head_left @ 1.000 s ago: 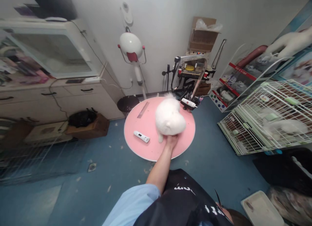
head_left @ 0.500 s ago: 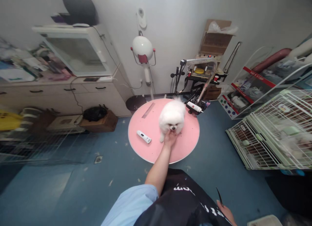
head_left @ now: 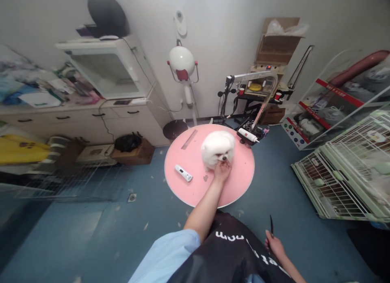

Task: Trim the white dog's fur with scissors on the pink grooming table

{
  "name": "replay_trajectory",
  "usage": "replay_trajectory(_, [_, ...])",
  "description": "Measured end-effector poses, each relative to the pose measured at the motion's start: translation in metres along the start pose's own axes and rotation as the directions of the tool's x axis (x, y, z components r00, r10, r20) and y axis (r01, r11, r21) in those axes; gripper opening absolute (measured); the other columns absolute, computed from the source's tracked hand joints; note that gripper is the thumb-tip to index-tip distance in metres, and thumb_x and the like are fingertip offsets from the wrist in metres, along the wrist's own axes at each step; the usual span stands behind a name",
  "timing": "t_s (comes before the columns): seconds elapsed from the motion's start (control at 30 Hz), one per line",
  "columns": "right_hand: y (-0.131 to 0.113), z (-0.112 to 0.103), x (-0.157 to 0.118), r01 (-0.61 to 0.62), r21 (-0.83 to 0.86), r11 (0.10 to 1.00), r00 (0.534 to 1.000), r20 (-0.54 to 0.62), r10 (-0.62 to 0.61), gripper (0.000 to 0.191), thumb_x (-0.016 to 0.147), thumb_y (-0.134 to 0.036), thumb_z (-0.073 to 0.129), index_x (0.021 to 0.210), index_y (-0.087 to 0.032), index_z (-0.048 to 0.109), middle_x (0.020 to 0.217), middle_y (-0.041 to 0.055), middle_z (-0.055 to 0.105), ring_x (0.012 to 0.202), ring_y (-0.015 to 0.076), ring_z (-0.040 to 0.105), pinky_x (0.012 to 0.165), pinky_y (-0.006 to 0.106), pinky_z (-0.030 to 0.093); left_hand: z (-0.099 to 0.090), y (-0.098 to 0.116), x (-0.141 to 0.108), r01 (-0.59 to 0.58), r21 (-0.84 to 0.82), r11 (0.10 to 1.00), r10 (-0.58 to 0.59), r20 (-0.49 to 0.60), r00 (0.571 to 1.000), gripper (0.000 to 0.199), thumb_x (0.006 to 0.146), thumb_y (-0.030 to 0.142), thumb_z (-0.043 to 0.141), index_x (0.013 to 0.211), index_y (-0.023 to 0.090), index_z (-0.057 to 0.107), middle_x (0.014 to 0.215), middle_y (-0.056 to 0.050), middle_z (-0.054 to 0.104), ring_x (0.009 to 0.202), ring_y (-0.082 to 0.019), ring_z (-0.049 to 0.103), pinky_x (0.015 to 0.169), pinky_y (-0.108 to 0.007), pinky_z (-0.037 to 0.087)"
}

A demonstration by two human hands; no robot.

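A fluffy white dog (head_left: pixel 217 146) is on the round pink table (head_left: pixel 179 189), its face towards me and a little to the right. My left hand (head_left: pixel 223 170) is under its muzzle, fingers curled against the chin. Low on the right, away from the table, my right hand (head_left: pixel 275 245) grips dark, slim scissors (head_left: pixel 271 224) with the blades pointing up. White clippers (head_left: pixel 183 173) lie left of the dog, and a flat comb (head_left: pixel 189 139) rests near the table's back left edge. A small grey tuft (head_left: pixel 205 178) lies by the dog.
A grooming arm (head_left: pixel 263 106) rises at the table's back right, beside a tray holding a white bottle (head_left: pixel 248 135). Behind stands a white dryer (head_left: pixel 182 61). Wire cages (head_left: pixel 344 177) are on the right; a cabinet (head_left: pixel 122 122) lines the left wall.
My view has shifted a little to the left. The dog's head has turned to the right with my left hand still under its chin. My right hand and the scissors have risen further into view.
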State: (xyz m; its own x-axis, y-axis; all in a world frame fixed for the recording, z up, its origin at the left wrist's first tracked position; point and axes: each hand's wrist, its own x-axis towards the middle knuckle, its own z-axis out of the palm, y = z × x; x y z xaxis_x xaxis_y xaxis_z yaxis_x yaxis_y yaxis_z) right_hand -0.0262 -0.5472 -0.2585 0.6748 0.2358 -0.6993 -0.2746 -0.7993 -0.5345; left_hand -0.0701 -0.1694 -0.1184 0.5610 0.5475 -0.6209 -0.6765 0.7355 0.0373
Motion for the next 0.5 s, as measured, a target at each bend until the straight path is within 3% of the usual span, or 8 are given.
replay_trajectory(0.13, [-0.039,0.018,0.008,0.013,0.141,0.99,0.998,0.051,-0.021,0.04,0.057,-0.061,0.049,0.046,-0.024,0.038,0.046,0.0044,0.052,0.05,0.0214,0.062,0.05,0.028,0.047,0.027,0.018,-0.013,0.024,0.076,0.997,-0.024,0.005,1.0,0.014,0.094,0.016,0.049,0.084,0.017,0.059,0.072,-0.001,0.062,0.06,-0.01,0.058,0.059,-0.022,0.047])
replay_trajectory(0.27, [-0.093,0.039,0.002,0.088,0.2,0.976,0.994,0.052,-0.1,0.025,0.048,-0.04,0.062,0.061,-0.022,0.05,0.061,0.0053,0.065,0.065,0.0253,0.068,0.053,0.028,0.049,0.039,0.039,-0.025,0.071,0.139,0.988,-0.071,-0.008,0.997,0.018,0.097,0.022,0.046,0.089,0.015,0.061,0.072,-0.002,0.062,0.059,-0.011,0.057,0.056,-0.022,0.045])
replay_trajectory(0.4, [-0.146,0.066,-0.014,0.289,0.319,0.903,0.946,0.048,-0.32,0.036,0.046,-0.029,0.07,0.078,-0.02,0.055,0.076,0.0067,0.071,0.079,0.0256,0.069,0.072,0.033,0.054,0.041,0.05,-0.027,0.09,0.208,0.974,-0.083,-0.042,0.996,0.016,0.097,0.021,0.047,0.088,0.016,0.059,0.066,-0.001,0.059,0.057,-0.012,0.057,0.054,-0.023,0.044])
replay_trajectory(0.5, [-0.179,0.089,-0.022,0.423,0.334,0.842,0.891,0.016,-0.453,0.033,0.055,-0.029,0.069,0.081,-0.02,0.053,0.077,0.0053,0.07,0.076,0.0223,0.068,0.074,0.035,0.055,0.048,0.05,-0.024,0.126,0.295,0.947,-0.117,-0.046,0.992,0.01,0.094,0.021,0.051,0.09,0.016,0.059,0.066,-0.001,0.06,0.055,-0.011,0.057,0.05,-0.021,0.043])
